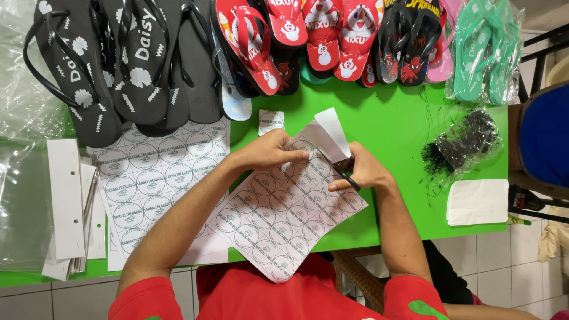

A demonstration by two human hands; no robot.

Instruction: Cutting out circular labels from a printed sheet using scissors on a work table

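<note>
My left hand [269, 151] pinches the upper part of a white sheet of round printed labels [281, 216], held tilted over the green table [397, 127]. My right hand [363, 169] grips black scissors [339, 172] whose blades are in the sheet's top edge. A cut strip of the sheet [328, 133] curls upward just above the blades. A small cut square label [271, 121] lies on the table beyond my left hand.
A second label sheet [151, 178] lies flat at left beside white card strips [65, 198]. Black flip-flops [118, 59], red and coloured ones [320, 35] and bagged teal ones [486, 50] line the far edge. A bag of black ties [465, 145] and white paper [477, 201] sit right.
</note>
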